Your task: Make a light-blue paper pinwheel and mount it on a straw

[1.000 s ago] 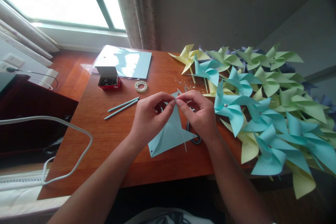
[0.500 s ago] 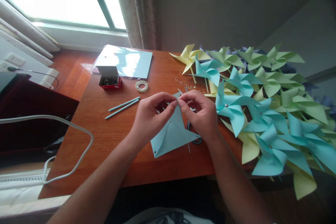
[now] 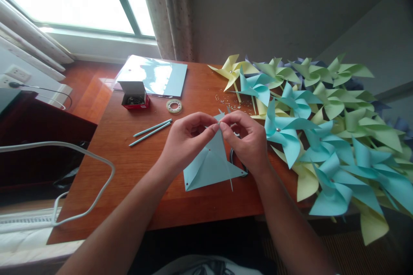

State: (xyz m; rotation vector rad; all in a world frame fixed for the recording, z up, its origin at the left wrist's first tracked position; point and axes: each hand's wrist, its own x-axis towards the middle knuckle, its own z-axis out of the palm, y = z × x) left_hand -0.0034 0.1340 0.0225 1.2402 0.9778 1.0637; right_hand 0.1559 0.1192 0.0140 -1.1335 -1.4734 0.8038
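Over the middle of the table my left hand [image 3: 193,135] and my right hand [image 3: 247,139] meet with thumbs and fingertips pinched together. Between them they hold a light-blue pinwheel paper [image 3: 209,167], slit toward its middle, with small dark holes at its corners and centre. The paper hangs down from the pinched spot. Whatever small part lies between the fingertips is hidden. A thin pale strip [image 3: 231,182] hangs below the paper's right side. Partly covered by the paper and my right hand is a pair of dark-handled scissors [image 3: 232,154].
Finished pinwheels [image 3: 292,137] in blue, green and yellow crowd the right side. Tiny beads [image 3: 232,102] lie scattered behind my hands. To the left are two blue sticks [image 3: 150,133], a tape roll [image 3: 174,106], a small red box [image 3: 137,102], paper sheets [image 3: 174,78] and a white cable [image 3: 109,176].
The lower part of the blue paper has swung slightly, its left corner shifting left and up. Both hands keep their pinch in nearly the same place.
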